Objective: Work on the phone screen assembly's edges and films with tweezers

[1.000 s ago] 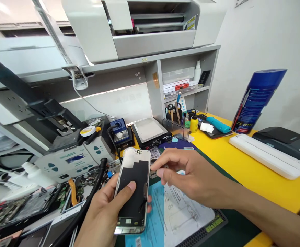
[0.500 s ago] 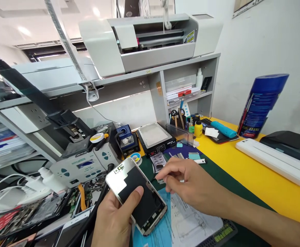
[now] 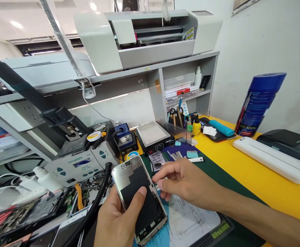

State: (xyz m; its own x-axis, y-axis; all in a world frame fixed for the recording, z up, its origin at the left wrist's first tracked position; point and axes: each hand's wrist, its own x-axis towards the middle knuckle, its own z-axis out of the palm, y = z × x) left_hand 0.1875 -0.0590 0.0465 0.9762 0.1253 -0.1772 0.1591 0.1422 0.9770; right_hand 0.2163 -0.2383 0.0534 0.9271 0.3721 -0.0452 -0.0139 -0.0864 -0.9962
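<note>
My left hand (image 3: 125, 214) is closed round a phone screen assembly (image 3: 146, 219), thumb pressed on its black backing. The back of the screen faces me, with a bare silver metal area at its upper end and small connectors along the lower end. My right hand (image 3: 182, 181) is pinched at the screen's right long edge, fingertips beside the frame. Whatever lies between those fingertips is too small or hidden to make out. Beneath both hands lie a blue mat (image 3: 162, 236) and a white sheet (image 3: 188, 223) printed with an outline drawing.
A flat heating plate (image 3: 152, 133) stands behind the hands. To the left are a control unit (image 3: 80, 166), a black hose (image 3: 98, 195) and loose phone parts (image 3: 39, 206). A yellow bottle (image 3: 196, 127) and a white laminator-like device (image 3: 269, 160) sit on the right.
The screen assembly has turned a little more upright and shifted slightly right. My right fingertips have come in from just beside it to its right edge. The head view has shifted slightly.
</note>
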